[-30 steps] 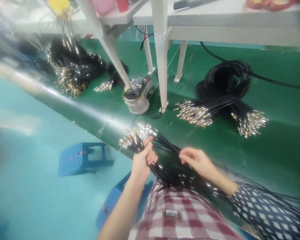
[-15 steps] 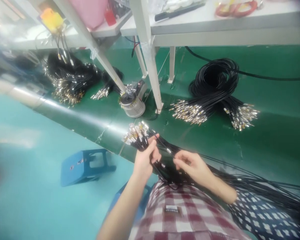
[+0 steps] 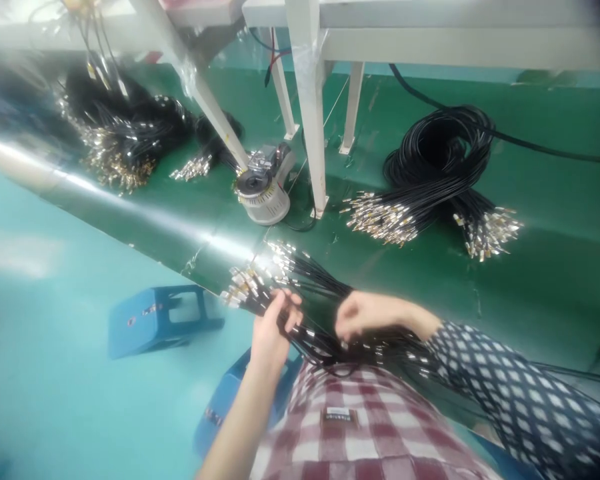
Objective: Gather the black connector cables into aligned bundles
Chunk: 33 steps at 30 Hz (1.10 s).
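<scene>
My left hand [image 3: 275, 327] is closed around a bundle of thin black cables [image 3: 260, 303], whose shiny metal connector ends [image 3: 243, 287] fan out beyond my fingers. My right hand [image 3: 353, 317] is to the right, blurred, fingers bent downward over more black cables near my lap. What its fingertips hold, if anything, is hidden. Between and ahead of my hands, a second group of black cables [image 3: 325, 273] lies on the green surface, with bright connector ends [image 3: 283, 257]. Cables trail rightward under my right forearm.
A coiled black cable bundle [image 3: 440, 153] lies on the green surface [image 3: 405, 273] at right. Near the white table leg [image 3: 313, 133] stands a round grey-white device [image 3: 265, 197]. More cable bundles [image 3: 125, 140] lie at left. Blue stools [image 3: 153, 320] stand on the floor beside me.
My left hand has shifted left and down with its cable bundle, apart from the other connector ends. My right hand has moved slightly left and turned downward. The view has tilted down.
</scene>
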Tool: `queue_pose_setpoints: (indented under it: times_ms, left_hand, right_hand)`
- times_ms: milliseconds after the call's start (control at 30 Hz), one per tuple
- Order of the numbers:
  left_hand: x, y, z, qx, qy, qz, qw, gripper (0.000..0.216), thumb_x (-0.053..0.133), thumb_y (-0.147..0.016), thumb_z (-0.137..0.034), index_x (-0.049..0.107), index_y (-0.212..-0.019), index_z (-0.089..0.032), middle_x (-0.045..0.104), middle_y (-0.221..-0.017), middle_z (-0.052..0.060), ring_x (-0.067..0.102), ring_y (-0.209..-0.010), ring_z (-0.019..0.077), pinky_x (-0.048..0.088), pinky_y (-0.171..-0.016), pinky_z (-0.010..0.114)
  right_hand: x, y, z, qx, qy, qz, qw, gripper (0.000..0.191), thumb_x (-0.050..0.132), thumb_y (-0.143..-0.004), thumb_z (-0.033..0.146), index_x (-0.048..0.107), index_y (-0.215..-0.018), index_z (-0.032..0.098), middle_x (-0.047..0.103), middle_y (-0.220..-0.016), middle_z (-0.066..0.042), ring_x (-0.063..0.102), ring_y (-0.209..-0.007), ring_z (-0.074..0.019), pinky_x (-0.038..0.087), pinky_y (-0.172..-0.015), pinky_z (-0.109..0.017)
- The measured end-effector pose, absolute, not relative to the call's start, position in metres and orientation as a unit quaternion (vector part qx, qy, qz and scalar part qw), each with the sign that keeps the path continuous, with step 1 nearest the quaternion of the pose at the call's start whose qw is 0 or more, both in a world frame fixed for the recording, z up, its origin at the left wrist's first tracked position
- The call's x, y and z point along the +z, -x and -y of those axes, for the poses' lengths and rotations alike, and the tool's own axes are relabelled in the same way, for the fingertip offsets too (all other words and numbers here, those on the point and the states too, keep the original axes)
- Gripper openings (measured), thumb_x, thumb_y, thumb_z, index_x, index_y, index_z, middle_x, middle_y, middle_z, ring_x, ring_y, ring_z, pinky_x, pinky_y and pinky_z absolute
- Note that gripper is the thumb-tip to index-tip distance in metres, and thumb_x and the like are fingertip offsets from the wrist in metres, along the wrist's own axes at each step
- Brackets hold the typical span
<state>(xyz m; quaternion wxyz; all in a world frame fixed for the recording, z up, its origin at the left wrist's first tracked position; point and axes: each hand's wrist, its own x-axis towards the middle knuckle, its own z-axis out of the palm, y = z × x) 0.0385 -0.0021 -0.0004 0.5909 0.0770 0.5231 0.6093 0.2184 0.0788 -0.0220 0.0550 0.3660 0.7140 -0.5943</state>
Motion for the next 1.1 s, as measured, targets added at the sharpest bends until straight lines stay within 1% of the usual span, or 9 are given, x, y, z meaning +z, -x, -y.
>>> queue_pose_setpoints:
  times_ms: [167,300,367,433,533,600,700,800,1100]
  left_hand:
    - [-0.007,-0.031,0.008,0.599,-0.036,-0.533,0.596,0.027,0.071,-0.076,-0.038,0.064,-0.084,-0.014,0.049,-0.055,-0.005,0.035,-0.037,0.0023,0.039,-0.049,0.021]
    - [-0.005,-0.029,0.011,0.581,-0.043,-0.547,0.601,0.032,0.071,-0.076,-0.042,0.063,-0.070,-0.012,0.059,-0.067,0.000,0.046,-0.046,0.0052,0.042,-0.052,0.022]
    - [-0.005,-0.027,0.011,0.585,-0.053,-0.542,0.601,0.034,0.073,-0.074,-0.042,0.060,-0.062,-0.012,0.064,-0.081,0.005,0.057,-0.064,0.0104,0.048,-0.063,0.025]
    - [-0.005,-0.028,0.010,0.587,-0.056,-0.524,0.615,0.038,0.072,-0.075,-0.043,0.056,-0.057,-0.013,0.062,-0.075,0.004,0.060,-0.071,0.0141,0.050,-0.072,0.029]
    - [-0.003,-0.032,0.006,0.592,-0.054,-0.501,0.629,0.038,0.065,-0.081,-0.045,0.054,-0.061,-0.015,0.043,-0.050,-0.004,0.045,-0.047,0.0086,0.045,-0.058,0.026]
    - [0.000,-0.037,0.002,0.601,-0.064,-0.500,0.621,0.031,0.064,-0.083,-0.042,0.059,-0.069,-0.014,0.034,-0.046,-0.007,0.032,-0.040,0.0052,0.034,-0.047,0.021]
    - [0.006,-0.045,-0.005,0.608,-0.083,-0.502,0.609,0.022,0.068,-0.081,-0.032,0.064,-0.089,-0.012,0.031,-0.047,-0.009,0.028,-0.040,0.0041,0.027,-0.044,0.020]
    - [0.012,-0.051,-0.014,0.617,-0.086,-0.497,0.604,0.030,0.071,-0.078,-0.026,0.063,-0.104,-0.012,0.031,-0.049,-0.010,0.029,-0.041,0.0040,0.028,-0.045,0.019]
    - [0.019,-0.063,-0.009,0.579,-0.120,-0.517,0.619,0.020,0.077,-0.070,-0.020,0.059,-0.077,-0.014,0.031,-0.044,-0.010,0.029,-0.038,0.0034,0.027,-0.044,0.020]
  right_hand:
    - [-0.085,-0.194,-0.110,-0.416,-0.561,-0.715,-0.002,0.023,0.067,-0.079,0.036,0.070,-0.091,0.017,0.069,-0.101,-0.010,0.063,-0.090,-0.0228,0.045,-0.076,-0.032]
    - [-0.096,-0.183,-0.107,-0.393,-0.568,-0.722,-0.036,0.006,0.064,-0.080,0.025,0.067,-0.079,0.020,0.069,-0.096,-0.007,0.062,-0.091,-0.0234,0.044,-0.080,-0.034]
    - [-0.087,-0.191,-0.101,-0.403,-0.561,-0.720,-0.065,0.007,0.061,-0.083,0.026,0.065,-0.080,0.022,0.069,-0.094,-0.005,0.063,-0.088,-0.0214,0.045,-0.079,-0.033]
    - [-0.075,-0.204,-0.093,-0.425,-0.548,-0.714,-0.089,0.007,0.059,-0.084,0.028,0.062,-0.084,0.022,0.070,-0.087,-0.003,0.064,-0.081,-0.0181,0.047,-0.075,-0.029]
    - [-0.058,-0.226,-0.076,-0.499,-0.519,-0.677,-0.154,0.012,0.054,-0.088,0.032,0.057,-0.086,0.020,0.069,-0.077,-0.001,0.065,-0.072,-0.0147,0.049,-0.069,-0.025]
    - [-0.048,-0.238,-0.062,-0.562,-0.496,-0.627,-0.215,0.016,0.055,-0.087,0.035,0.054,-0.085,0.020,0.067,-0.073,-0.001,0.064,-0.068,-0.0145,0.049,-0.066,-0.025]
    - [-0.037,-0.251,-0.040,-0.611,-0.472,-0.583,-0.254,0.020,0.058,-0.086,0.039,0.052,-0.084,0.020,0.065,-0.070,-0.001,0.061,-0.066,-0.0143,0.047,-0.062,-0.025]
    - [-0.027,-0.260,-0.021,-0.611,-0.463,-0.596,-0.238,0.019,0.055,-0.087,0.038,0.053,-0.083,0.020,0.065,-0.071,-0.001,0.059,-0.066,-0.0143,0.045,-0.062,-0.026]
    - [-0.018,-0.257,-0.003,-0.606,-0.454,-0.610,-0.234,0.017,0.053,-0.089,0.037,0.052,-0.083,0.020,0.065,-0.071,-0.002,0.059,-0.067,-0.0150,0.044,-0.064,-0.027]
